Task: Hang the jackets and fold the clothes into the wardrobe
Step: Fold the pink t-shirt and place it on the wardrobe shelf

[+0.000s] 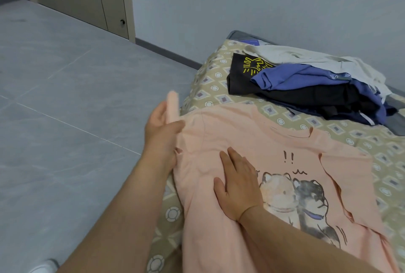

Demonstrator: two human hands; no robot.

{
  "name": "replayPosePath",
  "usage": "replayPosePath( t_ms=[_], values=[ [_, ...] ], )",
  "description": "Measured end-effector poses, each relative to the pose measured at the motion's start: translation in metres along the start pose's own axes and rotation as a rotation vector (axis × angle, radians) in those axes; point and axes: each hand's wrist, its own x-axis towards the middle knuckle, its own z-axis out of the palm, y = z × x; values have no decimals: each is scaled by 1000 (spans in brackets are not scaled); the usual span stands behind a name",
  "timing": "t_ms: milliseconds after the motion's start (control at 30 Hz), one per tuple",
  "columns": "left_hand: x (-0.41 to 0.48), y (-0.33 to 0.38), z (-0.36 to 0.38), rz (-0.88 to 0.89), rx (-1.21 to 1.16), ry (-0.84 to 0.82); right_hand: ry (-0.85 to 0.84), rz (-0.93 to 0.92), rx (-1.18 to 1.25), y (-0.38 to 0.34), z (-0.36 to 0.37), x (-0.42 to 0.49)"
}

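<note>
The bed (341, 128), under a beige sheet patterned with diamonds and rings, has a pink T-shirt (252, 132) with two cartoon dogs spread front-up across its near end, one edge of the shirt reaching the bed's side. Just beyond the T-shirt, toward the wall, a loose heap sits on the sheet: a black top with a yellow print (241, 81) lowest, a blue garment (295, 77) over it, and an off-white one (306, 55) farthest back. Left of the T-shirt, grey floor tiles (65, 108) run alongside the bed.
</note>
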Motion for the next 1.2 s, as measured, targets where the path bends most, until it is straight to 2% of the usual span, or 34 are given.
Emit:
replayPosePath(
  t_ms=[133,200,267,333,400,433,500,533,600,667,800,900,1000,1133,1200],
  values=[
    [-27,-7,28,198,437,-202,3,-1,83,0,-7,-1],
    [-37,-14,35,228,556,-269,-50,25,241,3,-16,2],
    [-50,-23,43,221,674,-398,-122,206,666,8,-33,7],
    [-64,-32,46,184,827,-517,-50,401,1022,16,-53,18],
    [-72,-34,39,192,844,-476,-33,665,1325,22,-71,30],
    [-75,-33,30,239,834,-386,-75,767,1379,24,-78,34],
    [-76,-35,8,372,922,-188,-210,801,1286,24,-84,42],
    [-78,-38,-5,381,1047,-175,-234,781,1235,22,-86,46],
    [-84,-53,-24,343,1337,-281,-206,763,1197,13,-83,55],
    [-92,-67,-32,380,1507,-352,-183,772,1127,2,-78,61],
    [-103,-74,-34,494,1554,-283,-82,602,886,-4,-66,78],
    [-100,-79,-33,510,1584,-272,57,631,903,3,-66,90],
    [-95,-81,-32,557,1648,-302,-31,668,980,11,-61,85],
    [-94,-84,-29,532,1702,-328,-184,512,1053,8,-69,42],
    [-93,-84,-24,495,1750,-334,-269,442,1014,13,-73,8]
  ],
)
